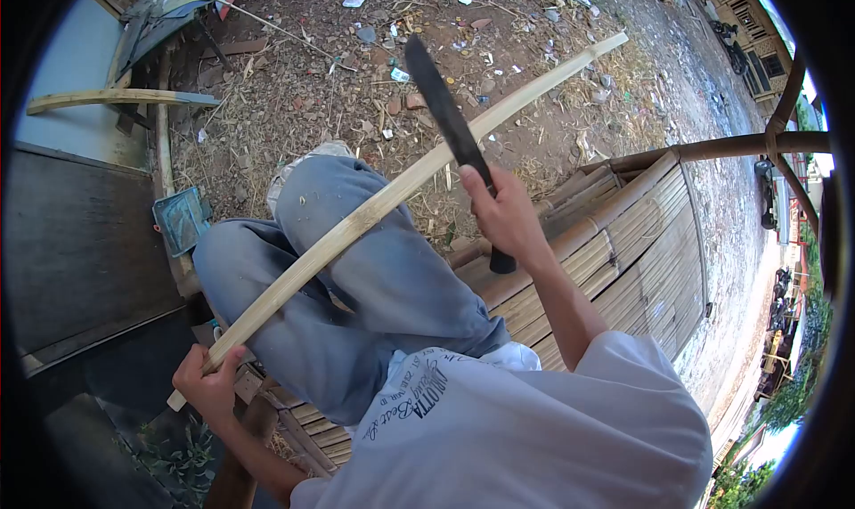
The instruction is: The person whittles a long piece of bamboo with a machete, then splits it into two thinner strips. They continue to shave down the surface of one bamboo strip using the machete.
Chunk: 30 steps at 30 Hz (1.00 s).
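A long, pale split-bamboo strip [370, 213] runs slantwise across my lap, from lower left up to the far right. Near its lower end, my left hand [211, 382] is closed round it, with a short stub showing past the fingers. My right hand [506, 211] grips the dark handle of a machete [443, 99]. The blade points up and away from me, and in this view it crosses over the strip. The handle's butt sticks out below my right fist.
I sit on a bamboo-slat bench [614, 255]. Litter and dry straw cover the dirt ground [356, 73] ahead. To the left are a dark wall panel [89, 242], a curved wood strip [125, 97] and a blue plastic dustpan-like piece [182, 221]. A bamboo rail [726, 148] crosses at right.
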Each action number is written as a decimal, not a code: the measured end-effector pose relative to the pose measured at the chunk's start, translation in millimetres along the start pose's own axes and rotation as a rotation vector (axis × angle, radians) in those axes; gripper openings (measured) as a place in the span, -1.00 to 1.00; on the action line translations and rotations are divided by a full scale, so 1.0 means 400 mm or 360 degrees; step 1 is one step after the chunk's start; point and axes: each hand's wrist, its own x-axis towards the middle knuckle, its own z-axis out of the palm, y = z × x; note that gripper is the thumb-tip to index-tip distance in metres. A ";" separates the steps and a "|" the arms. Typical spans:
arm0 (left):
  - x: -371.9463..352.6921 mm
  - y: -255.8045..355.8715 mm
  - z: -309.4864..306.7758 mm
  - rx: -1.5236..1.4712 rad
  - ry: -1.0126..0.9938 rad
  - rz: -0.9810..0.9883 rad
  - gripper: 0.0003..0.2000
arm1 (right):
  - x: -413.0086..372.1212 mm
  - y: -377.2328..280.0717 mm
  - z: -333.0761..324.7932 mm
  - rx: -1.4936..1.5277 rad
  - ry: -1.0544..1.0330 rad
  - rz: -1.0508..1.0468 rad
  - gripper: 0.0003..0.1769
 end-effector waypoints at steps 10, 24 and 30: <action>0.032 -0.058 -0.012 0.0040 0.0003 0.0045 -0.44 | -0.058 -0.011 0.048 0.0049 -0.0108 -0.0246 -0.58; 0.076 -0.040 -0.086 0.0196 0.0201 0.0248 -0.51 | 0.065 -0.048 0.044 0.1639 0.0219 0.0240 -0.73; 0.110 0.274 0.105 0.0109 0.0017 0.0606 -0.70 | 0.048 -0.081 0.081 0.1322 0.0022 0.0230 -0.71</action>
